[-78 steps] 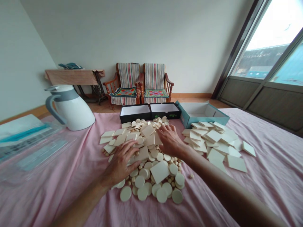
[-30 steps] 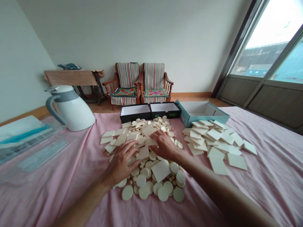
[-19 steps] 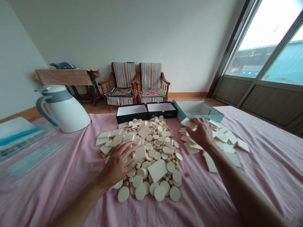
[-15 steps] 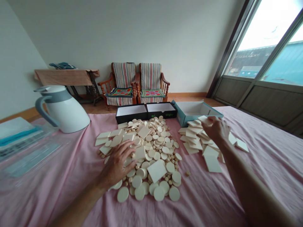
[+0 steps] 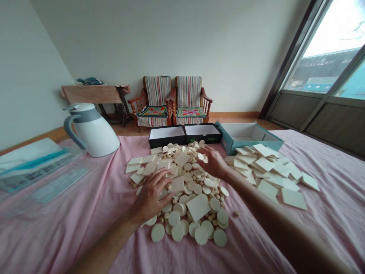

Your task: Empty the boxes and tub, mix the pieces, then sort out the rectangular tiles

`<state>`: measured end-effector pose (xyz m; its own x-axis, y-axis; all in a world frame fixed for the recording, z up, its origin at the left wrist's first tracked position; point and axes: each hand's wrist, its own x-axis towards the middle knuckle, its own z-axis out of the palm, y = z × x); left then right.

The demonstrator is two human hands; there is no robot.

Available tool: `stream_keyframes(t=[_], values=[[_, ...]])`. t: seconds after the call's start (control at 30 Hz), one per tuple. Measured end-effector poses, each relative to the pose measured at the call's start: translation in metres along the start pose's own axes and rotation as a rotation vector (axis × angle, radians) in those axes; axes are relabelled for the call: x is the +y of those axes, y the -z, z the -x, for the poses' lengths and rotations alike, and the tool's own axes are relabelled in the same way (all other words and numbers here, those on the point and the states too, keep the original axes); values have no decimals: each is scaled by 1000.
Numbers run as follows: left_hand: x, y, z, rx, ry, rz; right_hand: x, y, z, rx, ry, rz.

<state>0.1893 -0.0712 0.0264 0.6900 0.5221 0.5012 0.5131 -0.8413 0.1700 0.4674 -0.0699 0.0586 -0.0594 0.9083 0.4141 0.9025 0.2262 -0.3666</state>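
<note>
A mixed pile of cream round and square pieces point(image 5: 185, 190) lies on the pink cloth point(image 5: 85, 213). My left hand point(image 5: 154, 192) rests flat on the pile's left side, fingers spread. My right hand point(image 5: 213, 161) hovers over the pile's far right part with fingers curled down onto the small discs; whether it holds one I cannot make out. A separate heap of cream square tiles point(image 5: 270, 169) lies to the right, in front of a teal open box point(image 5: 248, 135).
Two black open boxes point(image 5: 185, 134) stand behind the pile. A white and grey jug point(image 5: 92, 131) sits at the back left. Clear plastic sleeves with blue print point(image 5: 37, 167) lie at the far left. Two striped armchairs and a side table stand by the wall.
My right hand carried a square tile from the mixed pile to the square heap by the teal box, let it go, and came back to the pile. The left hand stayed put.
</note>
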Motion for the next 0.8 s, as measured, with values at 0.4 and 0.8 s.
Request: stream_keyframes(t=[0.4, 0.8], values=[[-3, -1, 1, -18, 24, -8, -76, -31, -35, -228, -54, 292], [-6, -2, 1, 2, -31, -24, -6, 25, 6, 259, -296, -235]])
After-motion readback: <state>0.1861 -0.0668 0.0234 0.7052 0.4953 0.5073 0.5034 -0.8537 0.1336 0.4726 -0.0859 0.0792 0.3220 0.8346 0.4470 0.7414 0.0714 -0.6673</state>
